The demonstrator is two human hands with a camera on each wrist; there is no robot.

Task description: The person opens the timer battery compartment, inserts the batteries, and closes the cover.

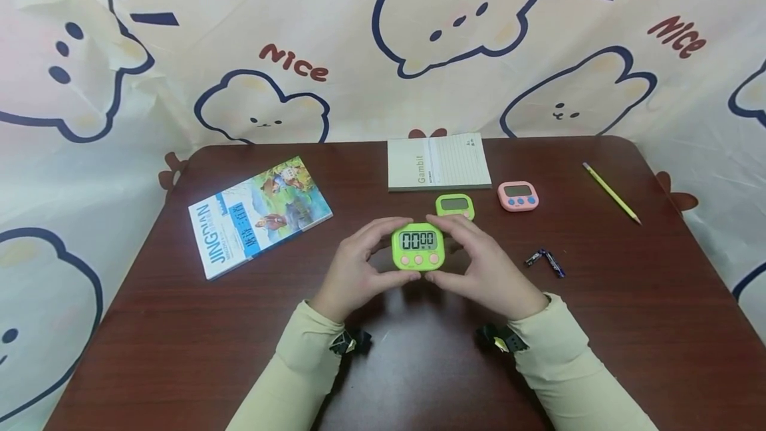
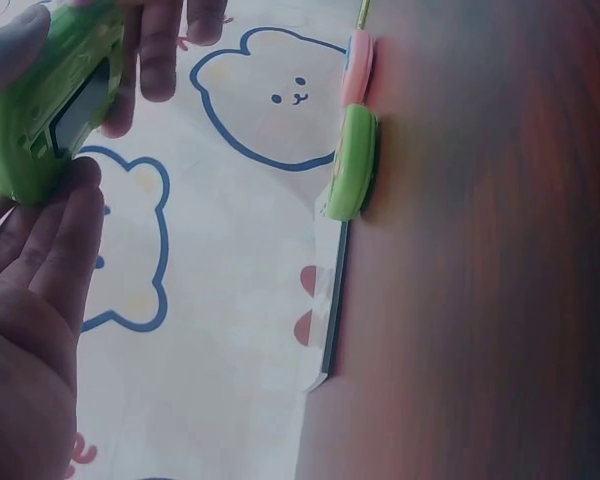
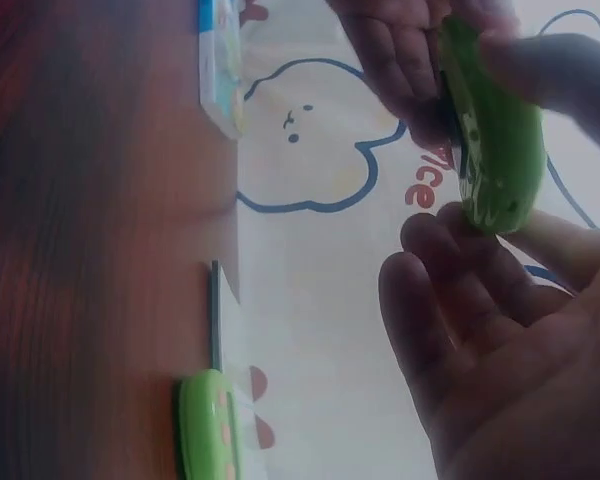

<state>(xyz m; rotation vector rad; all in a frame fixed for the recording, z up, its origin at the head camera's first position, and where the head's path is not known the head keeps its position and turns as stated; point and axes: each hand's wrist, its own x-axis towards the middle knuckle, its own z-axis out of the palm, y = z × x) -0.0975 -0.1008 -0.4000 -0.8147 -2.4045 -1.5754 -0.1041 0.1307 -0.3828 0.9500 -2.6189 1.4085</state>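
A green digital timer (image 1: 418, 259) with pink buttons is held up above the table, its screen showing zeros. My left hand (image 1: 357, 266) pinches its left side between thumb and fingers. On the opposite side my right hand (image 1: 482, 267) grips it the same way. Both wrist views show the timer edge-on, the left wrist view with the timer (image 2: 40, 130) at upper left and the right wrist view with the timer (image 3: 505, 140) at upper right. Just behind the hands lies a second green timer (image 1: 455, 205) with a blank screen, partly covered by my right hand.
A pink timer (image 1: 518, 197) lies right of the second green one. Two small batteries (image 1: 545, 261) rest beside my right hand. A notebook (image 1: 439, 163) is at the back edge, a picture-covered book (image 1: 260, 217) at left, and a yellow pencil (image 1: 612, 193) at far right.
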